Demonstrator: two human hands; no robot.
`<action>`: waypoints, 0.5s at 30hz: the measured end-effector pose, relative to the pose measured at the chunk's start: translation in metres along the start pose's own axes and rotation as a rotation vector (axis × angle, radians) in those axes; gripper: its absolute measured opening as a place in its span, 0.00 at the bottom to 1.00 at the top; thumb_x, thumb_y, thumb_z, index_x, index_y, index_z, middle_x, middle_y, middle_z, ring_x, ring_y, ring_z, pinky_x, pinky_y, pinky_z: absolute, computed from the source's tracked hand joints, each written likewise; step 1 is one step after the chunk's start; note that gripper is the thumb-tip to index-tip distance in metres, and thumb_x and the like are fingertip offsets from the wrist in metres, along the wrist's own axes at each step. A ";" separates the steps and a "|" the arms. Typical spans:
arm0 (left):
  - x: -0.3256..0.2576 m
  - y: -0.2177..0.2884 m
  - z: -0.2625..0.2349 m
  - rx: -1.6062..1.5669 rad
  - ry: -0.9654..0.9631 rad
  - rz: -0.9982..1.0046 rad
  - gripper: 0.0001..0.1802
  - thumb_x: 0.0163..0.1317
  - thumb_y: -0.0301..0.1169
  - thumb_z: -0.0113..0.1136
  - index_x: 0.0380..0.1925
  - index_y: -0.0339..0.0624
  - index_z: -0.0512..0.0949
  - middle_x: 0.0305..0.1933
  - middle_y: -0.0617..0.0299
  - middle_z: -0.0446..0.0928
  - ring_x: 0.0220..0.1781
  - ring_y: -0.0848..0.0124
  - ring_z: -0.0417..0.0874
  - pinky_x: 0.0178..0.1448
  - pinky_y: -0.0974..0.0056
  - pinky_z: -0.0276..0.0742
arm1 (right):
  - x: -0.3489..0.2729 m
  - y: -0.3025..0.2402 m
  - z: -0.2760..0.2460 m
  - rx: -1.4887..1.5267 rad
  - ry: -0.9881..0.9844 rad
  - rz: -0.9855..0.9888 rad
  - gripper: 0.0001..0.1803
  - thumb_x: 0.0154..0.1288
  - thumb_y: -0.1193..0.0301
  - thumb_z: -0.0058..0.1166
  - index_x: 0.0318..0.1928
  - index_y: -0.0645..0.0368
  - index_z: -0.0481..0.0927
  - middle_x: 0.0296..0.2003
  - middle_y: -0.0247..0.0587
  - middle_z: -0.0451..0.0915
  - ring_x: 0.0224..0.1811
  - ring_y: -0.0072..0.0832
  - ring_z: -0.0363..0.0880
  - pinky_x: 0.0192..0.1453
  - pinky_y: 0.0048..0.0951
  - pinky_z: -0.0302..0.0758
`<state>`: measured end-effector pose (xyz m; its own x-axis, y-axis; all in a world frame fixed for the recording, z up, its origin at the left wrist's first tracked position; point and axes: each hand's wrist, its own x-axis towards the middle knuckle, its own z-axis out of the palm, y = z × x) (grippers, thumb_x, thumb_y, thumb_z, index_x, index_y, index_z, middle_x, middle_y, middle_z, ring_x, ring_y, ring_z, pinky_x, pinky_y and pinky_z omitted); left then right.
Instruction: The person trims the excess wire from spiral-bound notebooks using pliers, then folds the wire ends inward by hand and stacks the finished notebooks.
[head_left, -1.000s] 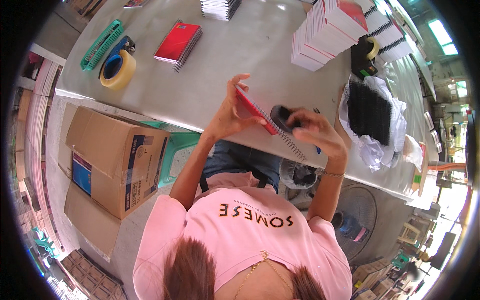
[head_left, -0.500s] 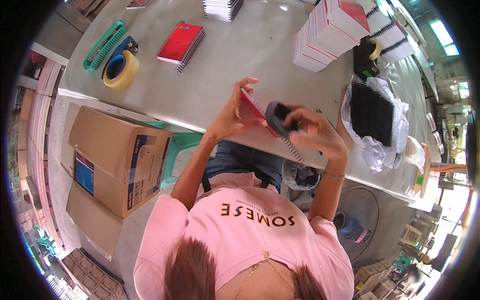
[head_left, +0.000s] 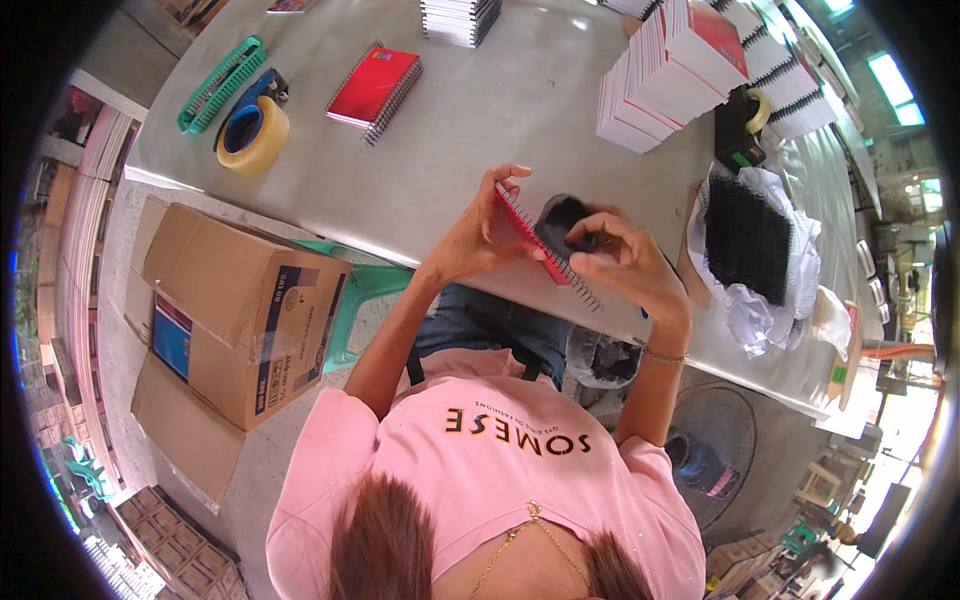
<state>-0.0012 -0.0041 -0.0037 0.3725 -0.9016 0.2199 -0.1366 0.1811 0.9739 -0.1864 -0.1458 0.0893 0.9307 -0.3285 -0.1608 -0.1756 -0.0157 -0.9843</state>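
Observation:
My left hand point(head_left: 475, 238) grips a small red-covered notebook point(head_left: 556, 269), held on edge with thumb and fingers on either side. A dark spiral coil point(head_left: 586, 292) runs along its edge, and the coil's loose end sticks out past the near corner. My right hand point(head_left: 635, 265) has its fingers curled at a dark grey, rounded, hollow thing point(head_left: 556, 210) that sits against the coil side. Its exact kind is not clear. On the table point(head_left: 450, 130) lies another red spiral notebook point(head_left: 375, 86), up and to the left.
Tape rolls point(head_left: 257, 135) and a green basket point(head_left: 222, 85) lie at left. Stacks of notebooks point(head_left: 665, 75) stand far right. Black coils point(head_left: 745, 235) rest on white wrapping nearby. An open carton point(head_left: 220, 300) is left of me; a fan point(head_left: 710, 455) stands low right.
My right hand and the dark rounded thing have shifted slightly up along the coil, and the hand is less blurred. The left hand still holds the notebook; the whole view has shifted slightly.

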 end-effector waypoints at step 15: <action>-0.009 0.003 0.031 0.107 0.313 0.075 0.27 0.65 0.32 0.62 0.60 0.40 0.62 0.57 0.58 0.64 0.55 0.68 0.67 0.59 0.66 0.66 | -0.031 0.067 -0.030 -0.918 0.779 0.059 0.35 0.58 0.55 0.65 0.64 0.50 0.70 0.66 0.54 0.65 0.71 0.51 0.57 0.74 0.48 0.52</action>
<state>-0.0337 -0.0079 -0.0042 0.6191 -0.7201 0.3133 -0.2635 0.1854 0.9467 -0.2364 -0.1650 0.0306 0.5258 -0.8280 0.1948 -0.6684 -0.5438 -0.5076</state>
